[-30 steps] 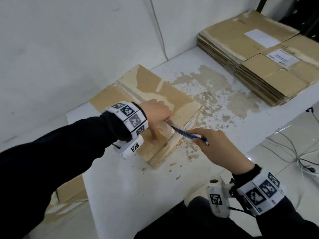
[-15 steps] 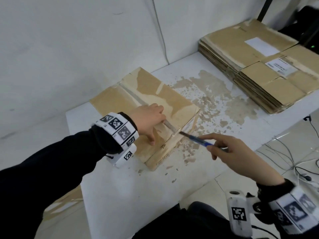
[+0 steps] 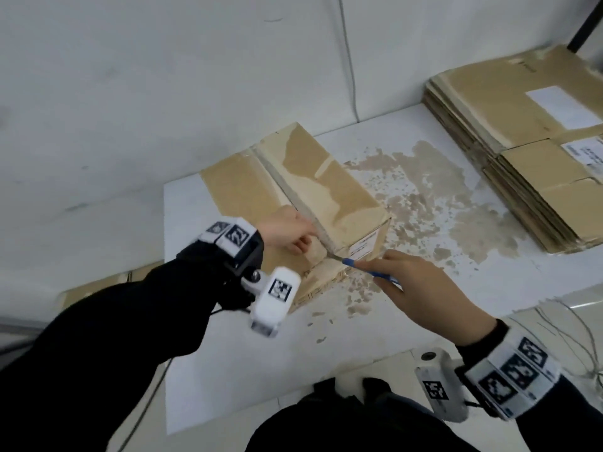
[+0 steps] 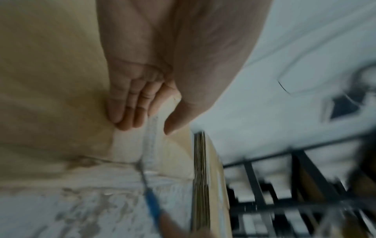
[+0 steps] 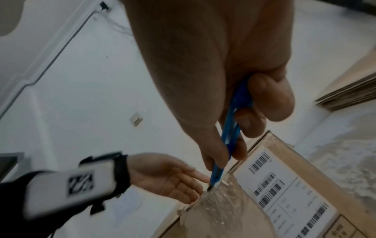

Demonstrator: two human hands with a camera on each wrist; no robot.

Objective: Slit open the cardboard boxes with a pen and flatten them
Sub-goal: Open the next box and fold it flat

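A taped brown cardboard box (image 3: 342,190) lies on the white table (image 3: 244,370). A taped seam (image 3: 293,197) runs along its top. My left hand (image 3: 293,233) rests flat on the top near the front edge, fingers (image 4: 126,112) straight left of the seam and thumb right of it. My right hand (image 3: 411,282) pinches a blue pen (image 3: 368,271). The pen's tip touches the seam at the box's near top edge. In the right wrist view the pen (image 5: 230,128) meets crinkled clear tape (image 5: 223,206) next to a barcode label (image 5: 284,185).
A stack of flattened cardboard (image 3: 522,164) fills the table's back right. The tabletop has a worn brown patch (image 3: 440,207). A cable (image 3: 349,60) runs down the wall behind. More cardboard (image 3: 98,288) lies below at the left, and wires (image 3: 574,324) lie on the floor at the right.
The right hand drew the pen off the box toward me, then brought its tip back to the seam at the near edge. The left hand stayed on the box top, shifting slightly.
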